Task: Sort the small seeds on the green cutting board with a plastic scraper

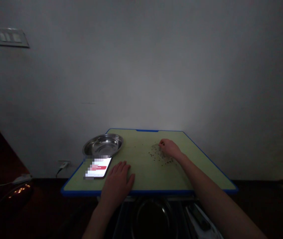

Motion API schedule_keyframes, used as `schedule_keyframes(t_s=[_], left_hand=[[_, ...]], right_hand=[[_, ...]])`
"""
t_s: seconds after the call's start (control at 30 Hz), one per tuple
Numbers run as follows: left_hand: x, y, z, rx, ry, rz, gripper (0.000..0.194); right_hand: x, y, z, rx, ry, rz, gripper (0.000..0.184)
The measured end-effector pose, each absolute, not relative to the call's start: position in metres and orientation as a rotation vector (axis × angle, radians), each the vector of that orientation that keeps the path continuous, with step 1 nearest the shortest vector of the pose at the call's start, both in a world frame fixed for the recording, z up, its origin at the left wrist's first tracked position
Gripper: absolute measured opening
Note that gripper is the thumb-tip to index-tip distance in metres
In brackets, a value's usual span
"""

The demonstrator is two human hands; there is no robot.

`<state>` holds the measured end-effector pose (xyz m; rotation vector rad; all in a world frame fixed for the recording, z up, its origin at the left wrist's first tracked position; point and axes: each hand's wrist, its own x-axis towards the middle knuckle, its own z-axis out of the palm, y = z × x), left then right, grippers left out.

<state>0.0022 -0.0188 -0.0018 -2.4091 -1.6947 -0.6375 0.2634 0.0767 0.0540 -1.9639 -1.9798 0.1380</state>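
Plainly, the largest thing ahead is the grey wall [141, 73], rising beyond both your hands. Below it, the pale green table [143, 179] with a blue edge spreads under your 2 hands. The shiny metal basin [106, 146] sits on it, beyond your left hand and off to its left, well apart from your right. Your left hand [117, 179] lies palm down on the tabletop, its fingers extended and its thumb held away from them. Your right hand [170, 148] is farther out, its fingertips drawn narrowly together; you cannot tell whether anything is pinched between them. The lit phone [100, 167] lies just left of your left hand. Smallest are the dark grains [157, 155], scattered loosely at your right hand, mostly to its left and on the near side of it, well apart from your left hand.
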Motion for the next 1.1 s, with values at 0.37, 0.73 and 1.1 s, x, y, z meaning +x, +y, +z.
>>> schedule_keyframes(t_s=[0.37,0.73,1.1], left_hand=[[0.003,-0.021,0.001,-2.413,-1.705,-0.591,0.032],[0.004,-0.022,0.003,-2.413,-1.719,-0.598,0.033],[0.004,-0.021,0.003,-2.406,-1.736,-0.656,0.035]], right_hand=[[0.243,0.079,0.044,-1.874,-2.079,0.165,0.020],[0.238,0.072,0.055,-1.719,-2.223,0.163,0.021],[0.197,0.079,0.071,-1.694,-2.294,0.044,0.023]])
